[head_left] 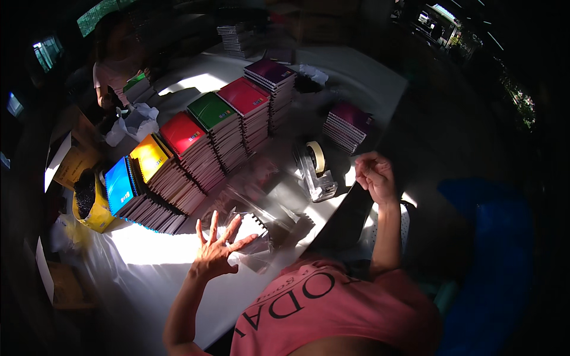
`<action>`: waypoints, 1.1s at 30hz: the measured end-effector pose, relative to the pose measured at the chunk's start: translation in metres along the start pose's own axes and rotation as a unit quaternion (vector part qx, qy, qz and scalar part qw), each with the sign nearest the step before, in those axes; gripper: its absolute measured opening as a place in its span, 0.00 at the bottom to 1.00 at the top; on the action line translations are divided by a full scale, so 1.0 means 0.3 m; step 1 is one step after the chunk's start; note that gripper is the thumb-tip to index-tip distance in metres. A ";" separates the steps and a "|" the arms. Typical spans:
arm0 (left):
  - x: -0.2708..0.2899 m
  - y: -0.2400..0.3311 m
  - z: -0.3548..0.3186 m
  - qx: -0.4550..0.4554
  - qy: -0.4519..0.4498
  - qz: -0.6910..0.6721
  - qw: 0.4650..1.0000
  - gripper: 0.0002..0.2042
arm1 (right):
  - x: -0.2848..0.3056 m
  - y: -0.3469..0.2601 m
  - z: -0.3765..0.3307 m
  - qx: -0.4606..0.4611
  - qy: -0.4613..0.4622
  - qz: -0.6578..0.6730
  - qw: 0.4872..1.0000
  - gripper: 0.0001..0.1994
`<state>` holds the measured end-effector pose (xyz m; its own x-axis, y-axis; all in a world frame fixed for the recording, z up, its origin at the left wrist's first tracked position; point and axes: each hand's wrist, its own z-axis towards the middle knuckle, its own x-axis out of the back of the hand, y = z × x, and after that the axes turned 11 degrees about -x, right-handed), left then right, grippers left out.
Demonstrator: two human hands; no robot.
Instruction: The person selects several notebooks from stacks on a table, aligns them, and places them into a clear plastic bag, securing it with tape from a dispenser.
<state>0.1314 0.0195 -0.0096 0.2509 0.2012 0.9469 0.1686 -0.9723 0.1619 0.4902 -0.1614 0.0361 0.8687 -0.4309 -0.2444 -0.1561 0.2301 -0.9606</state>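
Note:
My left hand (217, 254) lies with spread fingers on a spiral notebook (256, 228) in clear plastic wrap, close to my body. Loose clear plastic (276, 207) stretches beyond it over the table. My right hand (378, 178) is raised to the right, near the table edge, with its fingers curled together; anything small between them cannot be made out. Left of that hand stands a clear tape dispenser (323, 188) with a roll of tape (317, 156) on it.
Tall stacks of spiral notebooks run diagonally across the table: blue (120, 184), yellow (149, 157), red (183, 132), green (209, 111) and more. A smaller purple stack (347, 126) stands behind the dispenser. A yellow container (95, 213) sits left; a person (116, 74) is across the table.

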 end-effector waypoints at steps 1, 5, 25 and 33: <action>0.004 0.000 0.006 -0.004 0.001 0.000 1.000 0.54 | 0.077 0.014 0.006 -0.025 0.058 -0.044 0.997 0.05; 0.032 0.011 0.001 -0.002 -0.003 0.009 1.000 0.54 | 0.278 0.120 0.040 -0.101 0.083 -0.109 0.985 0.11; 0.001 -0.003 -0.004 0.010 -0.010 -0.007 1.000 0.52 | 0.246 0.439 0.613 -0.192 0.025 -0.415 0.889 0.21; -0.007 -0.001 -0.006 0.018 -0.040 -0.024 0.999 0.50 | 0.300 0.483 0.582 -0.075 0.076 -0.568 0.816 0.27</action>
<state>0.1290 0.0192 -0.0110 0.3177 0.2573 0.9126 0.2152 -0.9569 0.1949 0.6279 -0.0145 -0.1018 0.4267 -0.3972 0.8125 0.6434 -0.4980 -0.5814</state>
